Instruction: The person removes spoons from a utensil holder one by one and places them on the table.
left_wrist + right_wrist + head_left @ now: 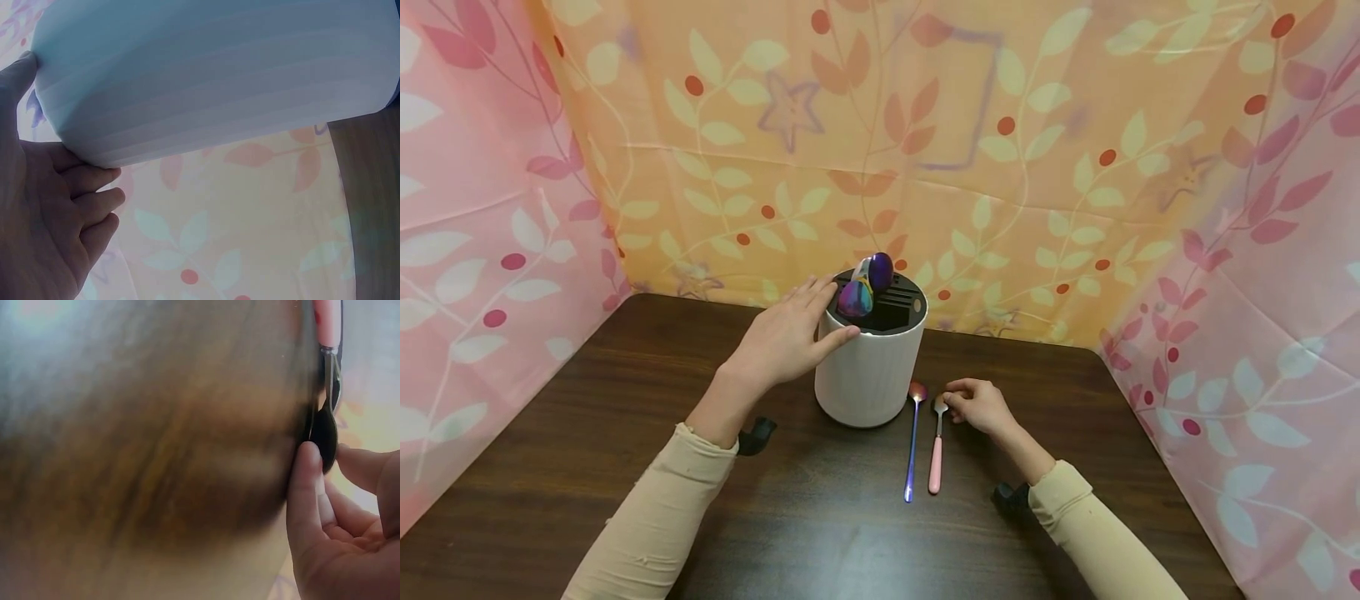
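Note:
A white cylindrical utensil holder [865, 383] with a black slotted top stands in the middle of the table. My left hand [786, 333] rests against its upper rim, fingers mostly straight and thumb spread along the near side. Two shiny iridescent spoons [855, 298] stand in the holder, bowls up. To its right, a pink-handled spoon [936, 467] lies with its handle towards me. My right hand [981, 406] pinches that spoon's bowl between thumb and fingers, also visible in the right wrist view. Left of it lies a long blue-purple spoon [913, 450], untouched.
The dark wooden table [820, 533] meets a patterned yellow cloth [925, 208] at the back. Pink patterned cloth [475, 275] hangs along both sides. A dark wrist mount [757, 436] sits beneath each forearm.

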A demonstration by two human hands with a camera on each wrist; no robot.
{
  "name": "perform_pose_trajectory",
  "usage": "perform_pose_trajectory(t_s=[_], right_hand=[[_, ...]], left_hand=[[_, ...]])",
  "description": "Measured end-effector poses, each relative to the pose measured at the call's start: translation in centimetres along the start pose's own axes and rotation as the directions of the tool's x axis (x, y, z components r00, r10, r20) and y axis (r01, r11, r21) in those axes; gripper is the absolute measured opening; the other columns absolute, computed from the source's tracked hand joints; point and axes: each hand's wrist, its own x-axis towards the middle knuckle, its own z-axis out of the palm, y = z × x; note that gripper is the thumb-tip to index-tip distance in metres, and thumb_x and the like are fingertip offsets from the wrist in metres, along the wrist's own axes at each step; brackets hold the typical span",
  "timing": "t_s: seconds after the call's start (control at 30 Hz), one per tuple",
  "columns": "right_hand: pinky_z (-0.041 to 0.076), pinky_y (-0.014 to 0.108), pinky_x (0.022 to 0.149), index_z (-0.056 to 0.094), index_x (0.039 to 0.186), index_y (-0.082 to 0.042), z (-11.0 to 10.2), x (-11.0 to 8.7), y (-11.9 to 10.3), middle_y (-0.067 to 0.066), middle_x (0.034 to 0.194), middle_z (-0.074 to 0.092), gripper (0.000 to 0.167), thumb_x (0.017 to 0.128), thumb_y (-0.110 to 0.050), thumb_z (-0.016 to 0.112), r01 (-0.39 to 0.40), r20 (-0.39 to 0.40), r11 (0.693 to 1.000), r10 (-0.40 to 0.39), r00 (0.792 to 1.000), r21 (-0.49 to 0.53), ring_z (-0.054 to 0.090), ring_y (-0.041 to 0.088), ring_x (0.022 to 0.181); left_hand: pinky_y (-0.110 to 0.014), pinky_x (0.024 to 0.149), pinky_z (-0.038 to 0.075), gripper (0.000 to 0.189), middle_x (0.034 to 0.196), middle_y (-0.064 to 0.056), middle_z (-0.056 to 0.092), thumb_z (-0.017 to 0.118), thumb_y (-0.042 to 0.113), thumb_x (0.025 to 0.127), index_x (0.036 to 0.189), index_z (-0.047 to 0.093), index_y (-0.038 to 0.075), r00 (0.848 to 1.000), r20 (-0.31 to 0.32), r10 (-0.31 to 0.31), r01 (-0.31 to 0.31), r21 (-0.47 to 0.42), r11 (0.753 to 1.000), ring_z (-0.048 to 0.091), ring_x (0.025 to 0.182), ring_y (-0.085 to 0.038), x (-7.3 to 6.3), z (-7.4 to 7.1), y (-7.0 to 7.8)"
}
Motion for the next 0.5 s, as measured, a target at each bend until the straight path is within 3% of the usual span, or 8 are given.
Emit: perform_pose_trajectory(t_s=[0.2,0.5], right_hand=[[0.062,0.032,0.062,0.069,0.122,0.008,-0.25,-0.09,-0.21,0.009,0.087,0.076,0.030,0.101,-0.014,0.068,-0.003,-0.003,0.997,0.002,1.000,-0.080,0.069,0.015,0.064],[0.063,0.034,0.066,0.067,0.126,0.008,-0.96,-0.60,-0.12,0.011,0.090,0.075,0.032,0.103,-0.014,0.065,-0.008,0.038,0.996,0.012,0.999,-0.088,0.071,0.018,0.068]], left_hand=[[-0.050,0.129,0.019,0.093,0.170,-0.013,0.027,0.043,0.073,0.101,0.162,0.033,0.003,1.000,-0.011,0.003,-0.003,0.001,1.000,0.021,0.158,-0.035,0.02,0.09,-0.07],[-0.051,0.129,0.019,0.094,0.171,-0.013,0.026,0.042,0.074,0.100,0.163,0.032,0.003,1.000,-0.007,0.000,0.000,-0.007,1.000,0.021,0.158,-0.036,-0.05,0.05,-0.12]])
